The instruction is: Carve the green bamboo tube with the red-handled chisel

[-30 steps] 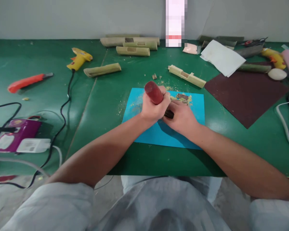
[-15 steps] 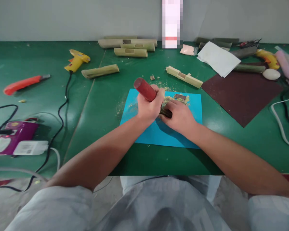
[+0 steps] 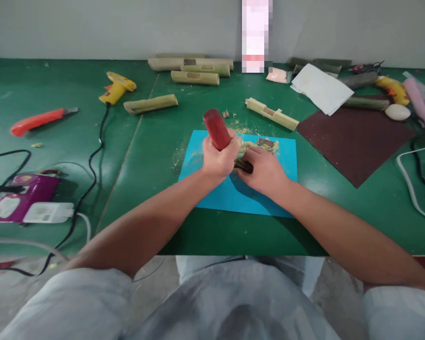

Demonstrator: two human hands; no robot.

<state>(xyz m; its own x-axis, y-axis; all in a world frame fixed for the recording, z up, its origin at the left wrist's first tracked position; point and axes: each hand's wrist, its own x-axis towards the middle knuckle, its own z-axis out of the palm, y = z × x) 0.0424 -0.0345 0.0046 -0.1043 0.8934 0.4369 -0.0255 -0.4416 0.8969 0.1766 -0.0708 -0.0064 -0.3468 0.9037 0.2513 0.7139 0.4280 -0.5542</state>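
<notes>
My left hand [image 3: 217, 158] is closed around a thick red handle [image 3: 216, 130] that tilts up and to the left. The working end of this tool is hidden behind the fingers. Close against it, my right hand [image 3: 262, 167] grips a short dark green-brown piece of bamboo [image 3: 243, 165]. Both hands are over a bright blue sheet [image 3: 241, 198], where pale shavings [image 3: 248, 147] and a small brown piece of sandpaper [image 3: 265, 142] lie just beyond the fingers.
A cut bamboo tube [image 3: 271, 113] lies behind the sheet, and several more [image 3: 194, 77] lie at the back. To the left are a yellow glue gun [image 3: 116, 89], an orange-red knife [image 3: 38, 122] and a purple power box [image 3: 35, 196] with cables. A brown sheet [image 3: 357, 141] lies right.
The red handle has swung a little upright and to the right in my left hand. My right hand stays on the bamboo. The whole view has shifted slightly.
</notes>
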